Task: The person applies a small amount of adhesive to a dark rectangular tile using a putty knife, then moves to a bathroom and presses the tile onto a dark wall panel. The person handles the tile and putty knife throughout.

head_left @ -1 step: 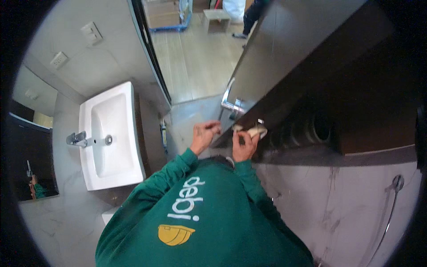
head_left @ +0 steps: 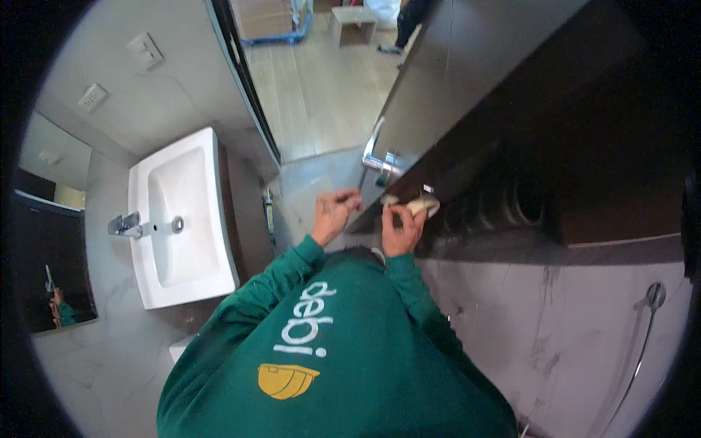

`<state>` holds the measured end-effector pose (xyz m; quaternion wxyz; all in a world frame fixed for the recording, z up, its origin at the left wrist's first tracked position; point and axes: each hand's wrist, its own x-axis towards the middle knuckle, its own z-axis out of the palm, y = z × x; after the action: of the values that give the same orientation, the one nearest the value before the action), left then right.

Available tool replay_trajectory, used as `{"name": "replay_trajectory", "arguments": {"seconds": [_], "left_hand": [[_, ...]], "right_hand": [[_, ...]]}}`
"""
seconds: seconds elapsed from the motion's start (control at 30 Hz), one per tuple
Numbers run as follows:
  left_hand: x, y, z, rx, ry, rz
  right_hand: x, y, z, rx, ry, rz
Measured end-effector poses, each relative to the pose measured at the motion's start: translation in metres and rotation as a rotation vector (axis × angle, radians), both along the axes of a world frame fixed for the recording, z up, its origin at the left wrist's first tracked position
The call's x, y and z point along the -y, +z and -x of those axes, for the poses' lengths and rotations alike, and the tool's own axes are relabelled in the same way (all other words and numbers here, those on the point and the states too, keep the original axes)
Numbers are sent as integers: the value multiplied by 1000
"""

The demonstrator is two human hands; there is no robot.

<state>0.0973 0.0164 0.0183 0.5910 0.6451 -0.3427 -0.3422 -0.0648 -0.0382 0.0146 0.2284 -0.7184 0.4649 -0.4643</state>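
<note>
Beside the edge of a dark door [head_left: 467,80], my right hand [head_left: 401,230] is closed around a cream-coloured roll [head_left: 423,206] that looks like masking tape. A small pale piece [head_left: 389,198] shows by its fingertips, against the door edge. Across from it, my left hand [head_left: 336,212] has its thumb and fingers pinched together close to the same edge. Anything between those fingertips is too small to make out. Just beyond both hands, a chrome lever handle [head_left: 376,157] sticks out from the door.
A white washbasin [head_left: 226,270] with a chrome tap [head_left: 125,225] stands at the left, near a mirror [head_left: 55,241]. A sealant-like tube [head_left: 269,212] is beside the cabinet. Through the doorway are a small stool [head_left: 353,25] and another person's leg [head_left: 410,25].
The surroundings sit slightly higher in the view. Both hands keep about the same pose beside the door edge.
</note>
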Motion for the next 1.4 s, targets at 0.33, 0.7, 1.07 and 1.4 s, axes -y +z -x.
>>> {"name": "replay_trajectory", "arguments": {"seconds": [0.33,0.7,1.07,1.4], "left_hand": [[5,-8,9,-17,-31,-29],[-18,-21,-1,-130,-134,-80],[-20,-10,16,280,-96,-57],[8,10,14,364,-291,-69]], "right_hand": [[17,-6,-2,45,-6,221],[-2,8,6,81,65,76],[-10,9,8,131,90,-5],[-12,12,10,192,41,-18]]}}
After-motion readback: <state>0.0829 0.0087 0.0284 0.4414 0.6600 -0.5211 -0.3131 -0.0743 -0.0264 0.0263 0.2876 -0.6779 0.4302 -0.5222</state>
